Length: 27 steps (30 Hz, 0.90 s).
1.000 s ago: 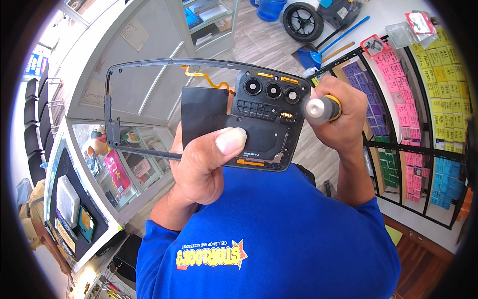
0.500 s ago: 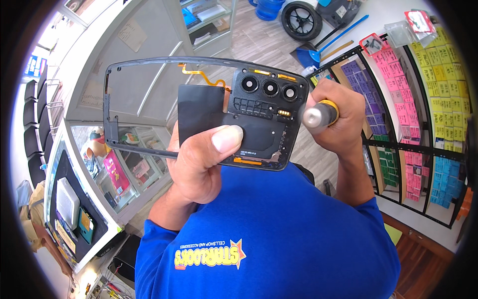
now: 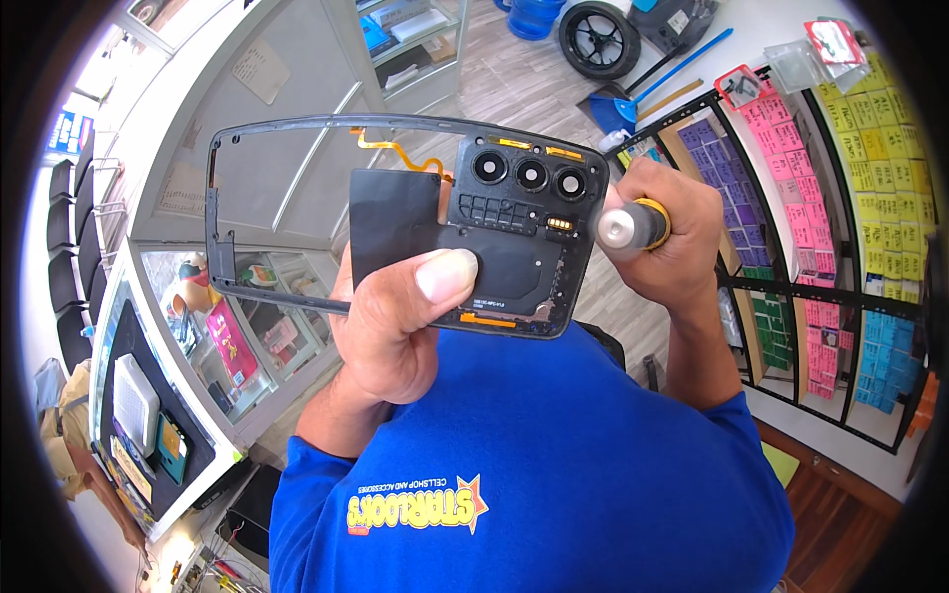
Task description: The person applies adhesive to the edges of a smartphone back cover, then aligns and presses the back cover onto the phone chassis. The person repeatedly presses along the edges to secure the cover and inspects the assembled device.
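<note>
My left hand (image 3: pixel 390 326) is closed on a black phone mid-frame (image 3: pixel 519 282), its thumb pressed flat on the dark cover at the lower middle. Three round camera lenses (image 3: pixel 532 175) line the top right of the frame, and its left part is an open rim that I see through. From its upper edge an orange ribbon cable (image 3: pixel 407 156) curves down beside a loose-looking black sheet (image 3: pixel 390 203). At the frame's right end my right hand (image 3: pixel 682 222) grips a screwdriver (image 3: pixel 623 229), its rounded silver handle end toward me; the tip is hidden.
White cabinets with glass display cases (image 3: pixel 242 336) stand at the left, beside black chairs (image 3: pixel 71 267). Racks of colored labelled boxes (image 3: pixel 811 237) fill the right. Beyond the phone frame are a black wheel (image 3: pixel 599 40), a blue-handled dustpan (image 3: pixel 608 109) and a glass shelf (image 3: pixel 425 49).
The right end of the phone mid-frame has shifted slightly left and tilted a little. My right hand with the screwdriver has edged left. Both grips are the same.
</note>
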Motion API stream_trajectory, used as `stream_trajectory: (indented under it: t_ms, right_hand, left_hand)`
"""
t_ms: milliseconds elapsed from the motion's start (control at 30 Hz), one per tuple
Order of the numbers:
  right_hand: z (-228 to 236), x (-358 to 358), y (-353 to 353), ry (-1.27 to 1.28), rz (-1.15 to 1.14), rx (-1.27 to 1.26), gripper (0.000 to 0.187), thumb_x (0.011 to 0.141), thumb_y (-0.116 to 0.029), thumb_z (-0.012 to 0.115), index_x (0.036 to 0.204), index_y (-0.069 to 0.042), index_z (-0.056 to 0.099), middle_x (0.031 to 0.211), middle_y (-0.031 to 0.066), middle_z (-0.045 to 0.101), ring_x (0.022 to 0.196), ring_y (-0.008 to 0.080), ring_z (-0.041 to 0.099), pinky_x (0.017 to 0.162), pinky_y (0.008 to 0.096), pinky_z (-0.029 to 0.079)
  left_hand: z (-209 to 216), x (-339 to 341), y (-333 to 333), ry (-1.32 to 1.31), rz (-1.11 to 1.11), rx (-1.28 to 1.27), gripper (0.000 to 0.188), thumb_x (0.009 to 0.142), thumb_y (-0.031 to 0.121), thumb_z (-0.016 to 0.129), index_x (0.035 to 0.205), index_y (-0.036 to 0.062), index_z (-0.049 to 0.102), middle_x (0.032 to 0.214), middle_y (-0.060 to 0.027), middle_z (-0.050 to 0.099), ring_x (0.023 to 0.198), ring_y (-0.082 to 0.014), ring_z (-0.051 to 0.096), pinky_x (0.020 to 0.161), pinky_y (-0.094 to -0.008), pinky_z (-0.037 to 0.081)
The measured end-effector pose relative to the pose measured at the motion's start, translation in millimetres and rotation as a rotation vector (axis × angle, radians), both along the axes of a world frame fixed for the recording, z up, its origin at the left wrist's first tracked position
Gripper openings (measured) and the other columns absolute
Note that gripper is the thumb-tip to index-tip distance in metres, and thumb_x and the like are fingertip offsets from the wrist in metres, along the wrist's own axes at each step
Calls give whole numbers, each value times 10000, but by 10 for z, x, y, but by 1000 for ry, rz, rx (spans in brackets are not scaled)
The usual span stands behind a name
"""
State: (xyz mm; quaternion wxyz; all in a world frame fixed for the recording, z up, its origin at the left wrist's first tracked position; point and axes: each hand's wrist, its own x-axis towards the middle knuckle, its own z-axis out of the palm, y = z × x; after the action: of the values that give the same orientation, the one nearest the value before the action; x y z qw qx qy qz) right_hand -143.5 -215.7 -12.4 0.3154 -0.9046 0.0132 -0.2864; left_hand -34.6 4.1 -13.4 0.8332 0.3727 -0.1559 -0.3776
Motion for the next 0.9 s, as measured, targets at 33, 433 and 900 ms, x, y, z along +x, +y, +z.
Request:
stream_trajectory:
  t_ms: [33, 433, 900]
  right_hand:
    - [-12, 13, -8, -15, -1, -6, 234, 785, -117, 844, 783, -63, 616, 648, 74, 595, 540, 190, 579, 510, 309, 444]
    - [8, 39, 0, -4, 9, -1, 213, 793, -98, 836, 789, -50, 628, 660, 79, 603, 540, 204, 580, 513, 309, 444]
    - [14, 90, -3, -24, 8, -16, 226, 789, -108, 838, 784, -49, 620, 662, 77, 591, 530, 211, 562, 509, 320, 440]
  left_hand:
    - [-6, 5, 4, -19, -2, 22, 396, 868, 179, 600, 1155, -92, 629, 1053, -156, 708, 936, -222, 695, 859, -337, 548]
    - [-13, 32, 10, -68, -30, 120, 611, 855, 266, 562, 1307, -139, 492, 1146, -271, 669, 976, -307, 721, 870, -380, 606]
    - [3, 8, 65, 38, 31, 1, 412, 871, 141, 602, 1215, -85, 602, 1061, -143, 706, 925, -212, 694, 859, -340, 545]
